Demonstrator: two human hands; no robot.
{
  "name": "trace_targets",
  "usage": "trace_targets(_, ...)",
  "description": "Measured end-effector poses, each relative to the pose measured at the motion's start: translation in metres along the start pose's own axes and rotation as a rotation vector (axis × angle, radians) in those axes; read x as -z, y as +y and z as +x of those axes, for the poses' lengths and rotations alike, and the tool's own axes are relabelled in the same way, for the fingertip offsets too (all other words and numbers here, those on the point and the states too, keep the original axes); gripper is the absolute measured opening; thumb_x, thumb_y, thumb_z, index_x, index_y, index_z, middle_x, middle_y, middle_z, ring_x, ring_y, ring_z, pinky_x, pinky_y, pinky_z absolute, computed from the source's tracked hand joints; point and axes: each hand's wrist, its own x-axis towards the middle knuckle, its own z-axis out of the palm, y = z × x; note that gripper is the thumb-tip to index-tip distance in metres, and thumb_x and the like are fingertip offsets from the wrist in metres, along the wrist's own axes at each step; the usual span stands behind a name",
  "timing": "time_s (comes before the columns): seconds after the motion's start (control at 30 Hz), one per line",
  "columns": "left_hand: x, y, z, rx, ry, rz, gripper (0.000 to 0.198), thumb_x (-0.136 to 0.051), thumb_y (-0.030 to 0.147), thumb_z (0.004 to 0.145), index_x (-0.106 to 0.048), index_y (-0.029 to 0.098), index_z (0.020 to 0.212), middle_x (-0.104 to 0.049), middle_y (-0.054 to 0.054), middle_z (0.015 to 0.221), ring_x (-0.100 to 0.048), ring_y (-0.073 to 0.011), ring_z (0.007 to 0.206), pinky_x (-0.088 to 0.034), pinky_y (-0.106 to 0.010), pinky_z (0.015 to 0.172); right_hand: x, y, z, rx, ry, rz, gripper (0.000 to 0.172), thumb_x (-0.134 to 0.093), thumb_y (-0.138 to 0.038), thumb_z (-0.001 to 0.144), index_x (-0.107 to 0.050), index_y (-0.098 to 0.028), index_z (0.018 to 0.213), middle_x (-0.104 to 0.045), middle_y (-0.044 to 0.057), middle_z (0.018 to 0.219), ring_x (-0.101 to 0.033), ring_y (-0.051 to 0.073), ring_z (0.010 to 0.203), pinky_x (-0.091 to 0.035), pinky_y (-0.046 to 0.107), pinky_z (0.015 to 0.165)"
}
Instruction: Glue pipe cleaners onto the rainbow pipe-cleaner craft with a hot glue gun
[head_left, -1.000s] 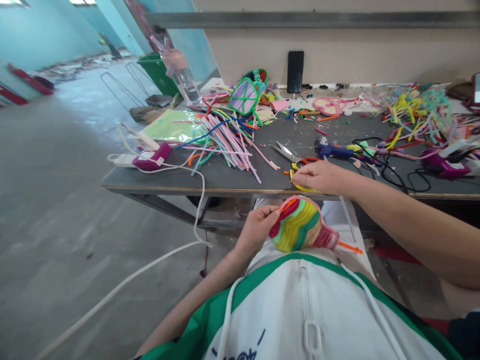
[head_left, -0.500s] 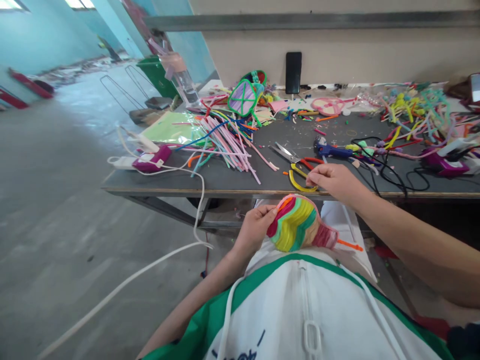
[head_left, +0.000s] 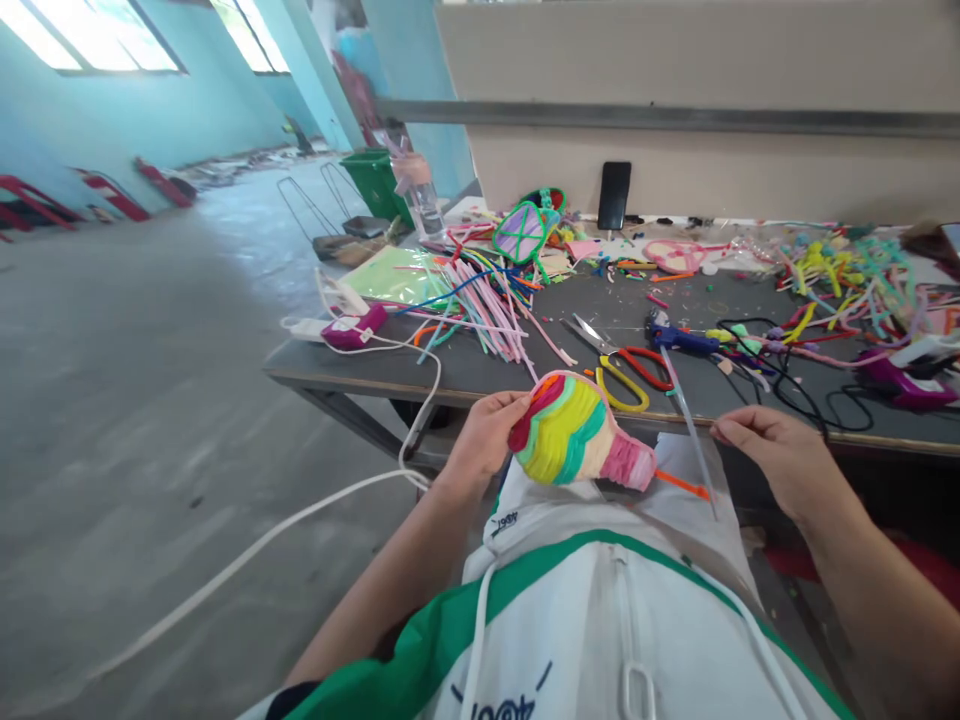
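Note:
My left hand (head_left: 489, 432) pinches the left edge of a striped balloon-shaped craft (head_left: 574, 430) in pink, yellow, teal and cream, held above my lap. An orange stem (head_left: 681, 485) sticks out from its narrow right end. My right hand (head_left: 769, 445) hangs past the table's front edge, right of the craft, with its thumb and fingertips together; anything between them is too small to make out. Scissors (head_left: 619, 365) with red and yellow handles lie on the table. A blue glue gun (head_left: 679, 335) rests nearby, a clear stick (head_left: 690, 430) hanging down from it over the edge.
Pink and blue craft stems (head_left: 480, 310) are piled on the grey table (head_left: 322, 362). A bottle (head_left: 420, 200) and a phone (head_left: 614, 195) stand behind. A purple power block (head_left: 354, 328) trails a white cable. Black cords and more stems lie right.
My right hand has left the yellow scissor handle and moved right and down, past the table edge. The view has shifted, and the craft stays in my left hand.

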Motion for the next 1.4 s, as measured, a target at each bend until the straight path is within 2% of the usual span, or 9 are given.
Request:
trace_targets(0.17,0.0,0.0,0.002,-0.018,0.0,0.014,0.033,-0.078,0.036,0.064,-0.071,0.01,0.085,-0.073,-0.01,0.082,-0.067,-0.0171,0.071,-0.052,-0.029,0.07,-0.004,0.005,-0.023,0.024,0.059,-0.008,0.018,-0.054,-0.04,0.083,-0.061,-0.026,0.075,-0.064,0.0,0.074,-0.058,0.019,0.075,-0.044,0.03,0.072)
trace_targets(0.37,0.003,-0.004,0.006,0.001,0.006,0.033,0.035,-0.079,0.038,0.062,-0.071,0.01,0.083,-0.073,-0.01,0.078,-0.067,-0.0172,0.067,-0.052,-0.028,0.065,-0.006,0.01,-0.026,0.077,0.157,0.052,0.029,-0.049,-0.036,0.086,-0.052,-0.024,0.059,-0.055,0.0,0.065,-0.052,0.019,0.068,-0.04,0.032,0.068)
trace_targets(0.53,0.006,-0.004,0.007,0.002,0.006,0.041,0.037,-0.079,0.038,0.061,-0.07,0.009,0.084,-0.073,-0.011,0.077,-0.068,-0.0188,0.066,-0.052,-0.029,0.064,-0.008,0.02,-0.023,0.057,0.26,0.113,0.024,-0.057,-0.04,0.081,-0.062,-0.021,0.067,-0.06,0.001,0.067,-0.055,0.018,0.068,-0.043,0.031,0.068)
trace_targets(0.63,0.008,0.0,0.005,-0.001,0.001,0.05,0.035,-0.079,0.037,0.062,-0.07,0.01,0.082,-0.072,-0.01,0.075,-0.067,-0.0184,0.065,-0.051,-0.028,0.062,-0.012,0.027,-0.021,0.016,0.236,0.187,0.022,-0.065,-0.041,0.075,-0.066,-0.02,0.082,-0.066,0.002,0.078,-0.059,0.018,0.074,-0.044,0.031,0.073)
trace_targets(0.7,0.008,0.001,0.004,-0.004,-0.009,0.055,0.033,-0.079,0.036,0.062,-0.07,0.011,0.081,-0.072,-0.009,0.074,-0.067,-0.0175,0.064,-0.051,-0.028,0.062,-0.014,0.03,-0.021,-0.006,0.217,0.205,0.022,-0.066,-0.04,0.073,-0.066,-0.021,0.084,-0.067,0.002,0.08,-0.059,0.018,0.076,-0.043,0.031,0.073)
trace_targets(0.83,0.009,0.002,0.004,-0.005,-0.026,0.059,0.032,-0.079,0.037,0.062,-0.07,0.011,0.08,-0.071,-0.007,0.069,-0.066,-0.0166,0.062,-0.051,-0.027,0.061,-0.015,0.027,-0.02,-0.005,0.207,0.162,0.021,-0.064,-0.041,0.074,-0.064,-0.021,0.078,-0.065,0.001,0.075,-0.058,0.017,0.073,-0.043,0.03,0.072)
trace_targets(1.03,0.007,-0.002,0.004,0.009,-0.037,0.053,0.033,-0.08,0.037,0.061,-0.07,0.011,0.079,-0.071,-0.007,0.067,-0.065,-0.0162,0.059,-0.05,-0.027,0.059,-0.012,0.026,-0.02,0.116,0.246,0.107,0.02,-0.056,-0.038,0.082,-0.059,-0.021,0.073,-0.057,0.0,0.069,-0.052,0.016,0.066,-0.039,0.03,0.063)
trace_targets(1.23,0.01,-0.002,0.005,0.022,-0.04,0.047,0.036,-0.079,0.039,0.061,-0.071,0.011,0.08,-0.072,-0.009,0.072,-0.067,-0.018,0.063,-0.051,-0.028,0.062,-0.014,0.025,-0.028,0.124,0.248,0.066,0.034,-0.053,-0.04,0.086,-0.05,-0.021,0.059,-0.048,-0.001,0.058,-0.044,0.015,0.057,-0.033,0.031,0.057)
trace_targets(1.4,0.011,-0.003,0.004,0.011,-0.044,0.075,0.034,-0.077,0.039,0.065,-0.072,0.01,0.083,-0.073,-0.01,0.076,-0.067,-0.0176,0.063,-0.05,-0.027,0.06,-0.013,0.023,-0.025,0.141,0.237,0.027,0.033,-0.052,-0.045,0.087,-0.055,-0.021,0.064,-0.053,0.0,0.061,-0.048,0.016,0.061,-0.037,0.03,0.06)
